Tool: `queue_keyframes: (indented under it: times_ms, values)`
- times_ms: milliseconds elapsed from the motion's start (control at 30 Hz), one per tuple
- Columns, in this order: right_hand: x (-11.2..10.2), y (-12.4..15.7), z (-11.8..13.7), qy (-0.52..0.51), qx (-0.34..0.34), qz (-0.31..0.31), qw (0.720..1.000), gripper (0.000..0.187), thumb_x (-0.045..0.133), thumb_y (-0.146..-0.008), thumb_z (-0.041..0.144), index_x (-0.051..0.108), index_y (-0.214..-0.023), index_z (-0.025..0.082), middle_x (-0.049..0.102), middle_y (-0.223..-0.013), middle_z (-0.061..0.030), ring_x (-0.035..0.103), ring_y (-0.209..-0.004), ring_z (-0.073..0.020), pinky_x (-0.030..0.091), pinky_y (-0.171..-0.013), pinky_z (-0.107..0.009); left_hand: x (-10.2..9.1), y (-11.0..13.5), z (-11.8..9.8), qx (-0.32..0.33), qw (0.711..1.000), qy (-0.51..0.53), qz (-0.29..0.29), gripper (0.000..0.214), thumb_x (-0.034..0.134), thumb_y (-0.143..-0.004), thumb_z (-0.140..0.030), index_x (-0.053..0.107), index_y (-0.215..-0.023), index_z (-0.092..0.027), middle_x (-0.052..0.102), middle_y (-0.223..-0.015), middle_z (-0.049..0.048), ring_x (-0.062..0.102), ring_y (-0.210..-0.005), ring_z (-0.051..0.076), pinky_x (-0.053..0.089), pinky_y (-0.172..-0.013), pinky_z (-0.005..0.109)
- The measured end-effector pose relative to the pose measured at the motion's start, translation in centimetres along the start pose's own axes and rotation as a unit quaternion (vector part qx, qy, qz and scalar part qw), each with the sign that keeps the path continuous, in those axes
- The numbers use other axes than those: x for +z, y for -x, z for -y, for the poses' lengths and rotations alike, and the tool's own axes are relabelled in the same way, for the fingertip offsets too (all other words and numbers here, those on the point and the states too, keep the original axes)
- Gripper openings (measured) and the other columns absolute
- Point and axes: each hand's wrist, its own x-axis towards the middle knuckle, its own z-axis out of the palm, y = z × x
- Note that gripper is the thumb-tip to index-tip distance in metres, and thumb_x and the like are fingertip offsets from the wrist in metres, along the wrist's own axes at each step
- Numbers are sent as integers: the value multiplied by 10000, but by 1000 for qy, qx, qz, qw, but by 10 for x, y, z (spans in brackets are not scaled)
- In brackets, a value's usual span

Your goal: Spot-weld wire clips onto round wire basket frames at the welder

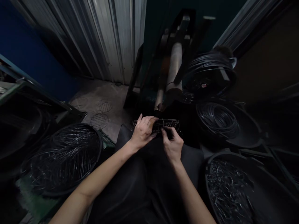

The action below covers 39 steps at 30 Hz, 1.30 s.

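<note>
A small wire basket-like frame [173,121] of thin metal wires is held in front of me, just below the machine's rods. My left hand [143,130] grips its left side, thumb and fingers closed around the wires. At its lower front edge, my right hand [173,143] is pinched, fingertips at the wires; whether a small separate piece sits between them is too dark to tell. Right above the frame, a machine with a thick metal cylinder [175,62] and a thinner rod [159,99] points towards me.
To the left stands a round tub of wire pieces [67,155]. On the right are a tub of small bent wire parts [229,186], a basin with wire rings [217,119] and a wire bundle [210,65] above. Round wire grids [99,120] lie on the floor.
</note>
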Motion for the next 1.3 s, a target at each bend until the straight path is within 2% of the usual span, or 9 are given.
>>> queue_keyframes:
  times_ms: [100, 333, 533, 767, 967, 1300]
  values:
    - [7, 3, -7, 20, -68, -29, 997, 158, 550, -858, 310, 635, -869, 177, 676, -806, -24, 625, -723, -129, 484, -714, -239, -1, 0, 2, 2, 1000, 14, -7, 467, 617, -775, -222, 445, -1207, -173, 585, -1174, 103, 543, -1131, 233, 289, -1098, 519]
    - [18, -2, -14, 36, -144, -48, 988, 131, 531, -876, 257, 634, -888, 177, 675, -801, -31, 636, -717, -131, 502, -692, -238, 1, -1, 14, 16, 999, 17, -43, 440, 615, -772, -224, 449, -1176, -181, 600, -1149, 95, 562, -1105, 219, 298, -1095, 519]
    - [23, -7, -12, 47, -143, -60, 987, 108, 551, -868, 249, 624, -874, 170, 663, -786, -26, 629, -706, -121, 499, -703, -229, 3, -5, 19, 40, 997, 12, -72, 408, 603, -782, -209, 453, -1161, -187, 605, -1142, 99, 570, -1089, 221, 291, -1092, 540]
    - [25, -13, -16, 41, -149, -72, 985, 145, 529, -877, 273, 638, -885, 177, 676, -803, -40, 639, -722, -135, 510, -706, -251, 6, -10, 23, 47, 997, 6, -53, 443, 592, -798, -229, 458, -1218, -191, 600, -1152, 101, 563, -1097, 228, 276, -1099, 551]
    - [30, -17, -21, 42, -179, -99, 978, 91, 552, -867, 223, 624, -887, 171, 663, -793, -28, 629, -716, -120, 501, -712, -229, 11, -13, 27, 53, 997, 10, -64, 438, 597, -802, -235, 453, -1213, -182, 603, -1149, 102, 567, -1090, 224, 270, -1103, 551]
    - [34, -25, -22, 53, -170, -118, 977, 118, 537, -874, 249, 630, -885, 176, 670, -800, -37, 640, -732, -137, 502, -718, -246, 19, -22, 32, 56, 995, 22, -84, 421, 572, -821, -288, 476, -1214, -170, 603, -1148, 113, 565, -1101, 224, 283, -1098, 535]
